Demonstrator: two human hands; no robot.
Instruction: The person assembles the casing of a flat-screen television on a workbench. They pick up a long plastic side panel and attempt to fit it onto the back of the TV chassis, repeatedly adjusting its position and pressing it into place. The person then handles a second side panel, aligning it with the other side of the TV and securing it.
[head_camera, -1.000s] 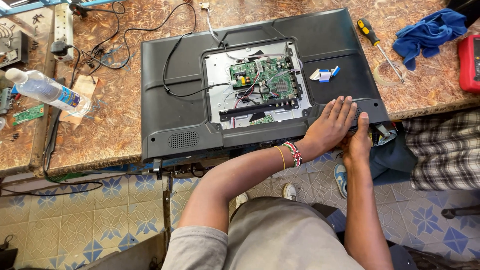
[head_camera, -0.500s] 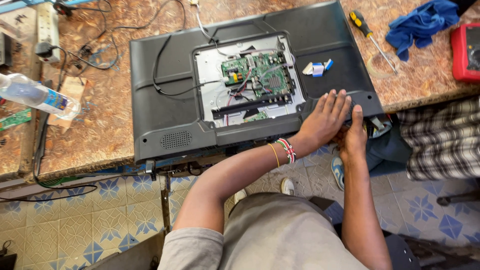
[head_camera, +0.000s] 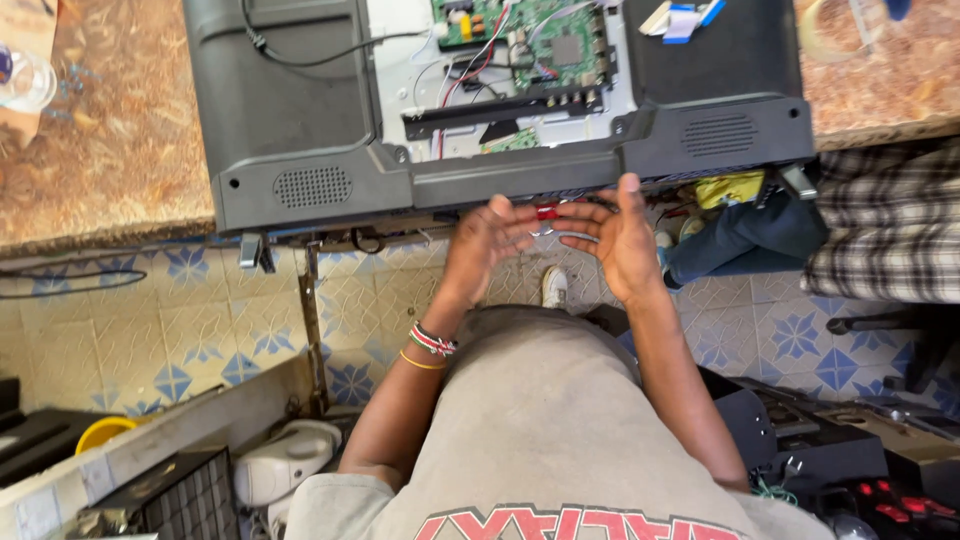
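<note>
1. Small red-handled tool (head_camera: 545, 212) is seen between the two hands, just below the television's (head_camera: 300, 130) near edge; whether it is gripped cannot be told.
2. Television lies back-up on the bench (head_camera: 110, 150), long axis left to right, circuit board (head_camera: 525, 40) exposed.
3. Left hand (head_camera: 485, 245) and right hand (head_camera: 615, 240) are raised palms inward, fingers loosely spread, about equally near the tool.

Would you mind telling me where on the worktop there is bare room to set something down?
Bare worktop lies left of the television back, short of the bottle, plus a small strip at its right. Crowded: the open circuit board and the near edge, where both hands work.
</note>
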